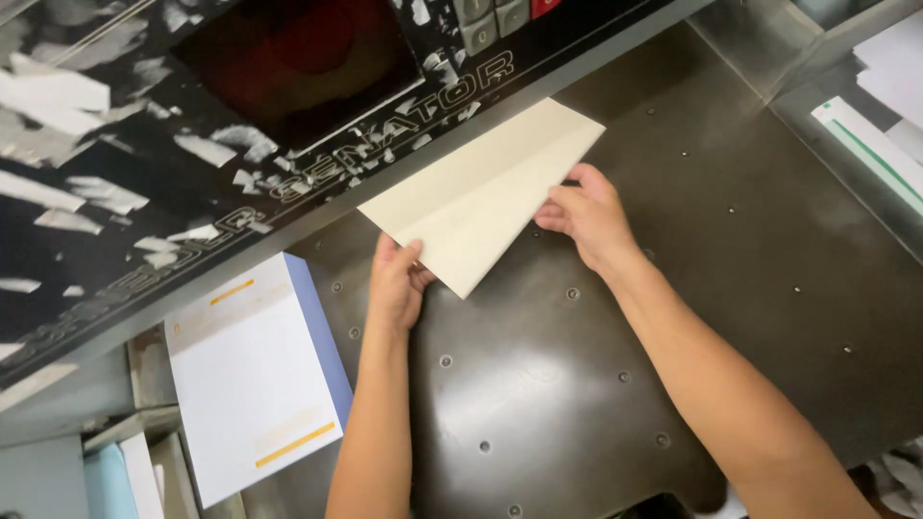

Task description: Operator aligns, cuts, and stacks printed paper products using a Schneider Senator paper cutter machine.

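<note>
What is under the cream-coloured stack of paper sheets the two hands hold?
The cream-coloured stack of paper sheets lies on the dark metal machine table. The left hand and right hand grip its near edge. The table beneath the stack is covered.

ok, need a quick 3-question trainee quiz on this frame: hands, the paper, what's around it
1. True or false: both hands grip the cream paper stack.
2. Which thing lies left of the left hand? A) a white pad with orange stripes and a blue edge B) a red bucket C) a pair of scissors
3. What surface is under the cream stack?

Key
1. True: the left hand holds its near corner, the right hand its right edge.
2. A, the white pad.
3. The dark metal machine table, dotted with small round inserts, in front of the machine's paper-flecked front panel.
</note>
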